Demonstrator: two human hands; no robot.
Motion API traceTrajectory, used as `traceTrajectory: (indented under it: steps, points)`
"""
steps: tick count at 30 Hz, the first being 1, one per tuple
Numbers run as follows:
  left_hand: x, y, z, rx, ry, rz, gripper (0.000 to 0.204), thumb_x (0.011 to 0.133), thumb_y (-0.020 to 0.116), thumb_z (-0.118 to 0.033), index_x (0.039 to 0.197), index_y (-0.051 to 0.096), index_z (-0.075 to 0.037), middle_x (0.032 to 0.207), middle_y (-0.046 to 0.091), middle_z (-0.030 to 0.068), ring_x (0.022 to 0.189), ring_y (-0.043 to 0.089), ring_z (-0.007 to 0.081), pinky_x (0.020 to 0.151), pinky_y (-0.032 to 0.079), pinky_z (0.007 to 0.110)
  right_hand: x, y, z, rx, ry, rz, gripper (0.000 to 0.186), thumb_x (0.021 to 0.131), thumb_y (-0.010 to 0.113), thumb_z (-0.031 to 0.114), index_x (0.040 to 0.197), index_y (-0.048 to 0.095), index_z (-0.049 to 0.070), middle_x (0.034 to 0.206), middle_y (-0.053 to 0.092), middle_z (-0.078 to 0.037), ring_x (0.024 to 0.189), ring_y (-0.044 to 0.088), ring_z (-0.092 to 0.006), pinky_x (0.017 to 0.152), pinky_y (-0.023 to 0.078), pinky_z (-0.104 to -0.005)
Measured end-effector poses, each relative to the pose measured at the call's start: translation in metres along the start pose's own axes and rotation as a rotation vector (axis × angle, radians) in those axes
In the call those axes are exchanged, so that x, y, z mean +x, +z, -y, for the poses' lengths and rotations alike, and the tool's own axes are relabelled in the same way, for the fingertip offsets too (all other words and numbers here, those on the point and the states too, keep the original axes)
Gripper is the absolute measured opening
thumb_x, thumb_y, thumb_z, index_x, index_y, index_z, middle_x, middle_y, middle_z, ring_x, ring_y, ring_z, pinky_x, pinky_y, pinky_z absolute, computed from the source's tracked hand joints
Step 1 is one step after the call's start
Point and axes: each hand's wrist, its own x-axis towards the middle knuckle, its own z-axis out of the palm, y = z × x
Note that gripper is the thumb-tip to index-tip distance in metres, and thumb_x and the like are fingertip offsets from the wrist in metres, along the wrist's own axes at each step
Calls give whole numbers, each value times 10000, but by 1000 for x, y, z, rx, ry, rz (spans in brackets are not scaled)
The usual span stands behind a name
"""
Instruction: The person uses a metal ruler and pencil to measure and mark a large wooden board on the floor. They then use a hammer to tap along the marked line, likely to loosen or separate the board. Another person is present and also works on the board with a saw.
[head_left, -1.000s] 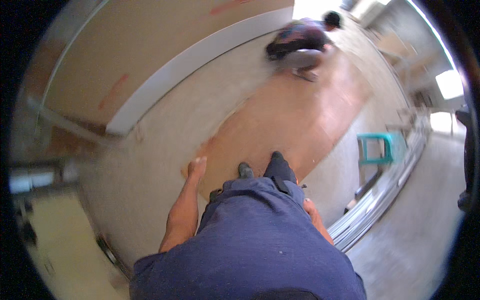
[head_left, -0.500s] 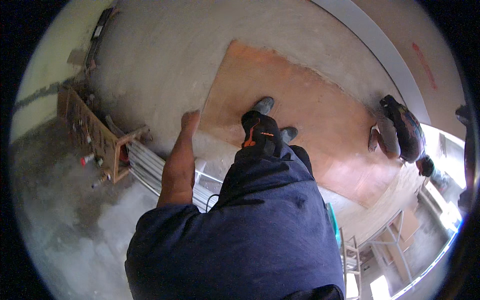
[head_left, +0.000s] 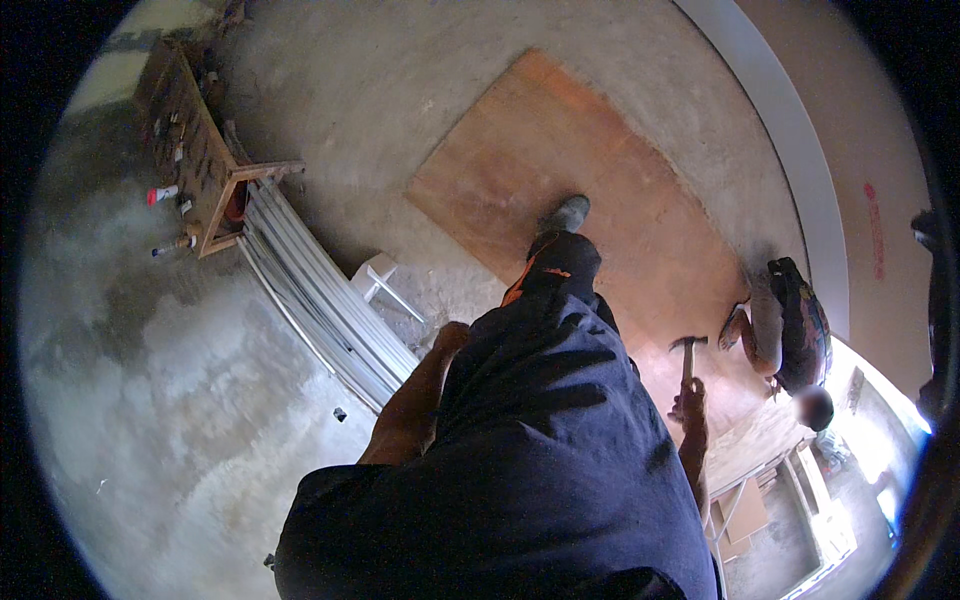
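My right hand [head_left: 688,400] is wrapped round the handle of a hammer [head_left: 688,362], held upright to the right of my body. The hammer's dark metal head is at the top, over the brown board [head_left: 480,150] on the floor. Beside my left thigh hangs my left hand [head_left: 452,338]; its back shows, but the fingers are hidden from view. One grey shoe [head_left: 568,214] of mine rests on the board.
Long pale metal profiles [head_left: 330,290] lie at left, partly under a wooden bench [head_left: 195,150] with small items on it. A small white stand [head_left: 375,275] is beside them. At right a co-worker [head_left: 800,320] crouches by a large panel [head_left: 870,180]. Cardboard [head_left: 745,515] lies lower right.
My right hand has come into view with the hammer. My left arm has swung back toward my thigh. The view has shifted, and one shoe shows instead of two.
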Motion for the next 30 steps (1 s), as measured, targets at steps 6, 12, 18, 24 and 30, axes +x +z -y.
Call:
traceTrajectory:
  steps: [6, 12, 18, 24, 30]
  points:
    - [32, -102, -37, 307, 244, -300, 498, 1039, 448, -404, 905, 692, 9, 876, 711, 235, 853, 681, 466, 828, 528, 569, 16, 19, 78, -147, -311, 93, 516, 1018, 621, 288, 1489, 409, 282, 704, 554, -8, 437, 501, -132, 395, 503, -327]
    - [32, -167, -74, 386, 396, -351, 273, 993, 520, -270, 991, 657, -33, 797, 691, 201, 775, 686, 423, 709, 543, 542, 30, 62, 73, -165, -455, 153, 545, 1001, 652, 288, 1495, 434, 214, 715, 573, -10, 434, 481, -113, 381, 488, -326]
    - [51, -155, -89, 509, 355, -136, 314, 996, 471, -287, 955, 662, -41, 822, 688, 239, 808, 693, 450, 734, 528, 596, 53, 92, 13, -160, -180, 167, 550, 983, 614, 139, 1484, 405, 230, 784, 638, -41, 469, 528, -139, 369, 475, -324]
    - [72, -188, -124, 454, 390, -99, 336, 992, 500, -328, 948, 660, -36, 856, 695, 231, 902, 695, 445, 794, 534, 573, 48, 99, -14, -178, -42, 195, 484, 977, 638, 183, 1424, 452, 186, 775, 640, -58, 488, 548, -158, 389, 492, -341]
    - [177, -270, -154, 698, 424, -30, 363, 1041, 453, -311, 1052, 685, -31, 897, 717, 231, 910, 705, 434, 817, 534, 583, 27, 108, 29, -17, 38, 132, 434, 972, 662, 226, 1365, 499, 142, 765, 642, -75, 506, 569, -176, 408, 508, -359]
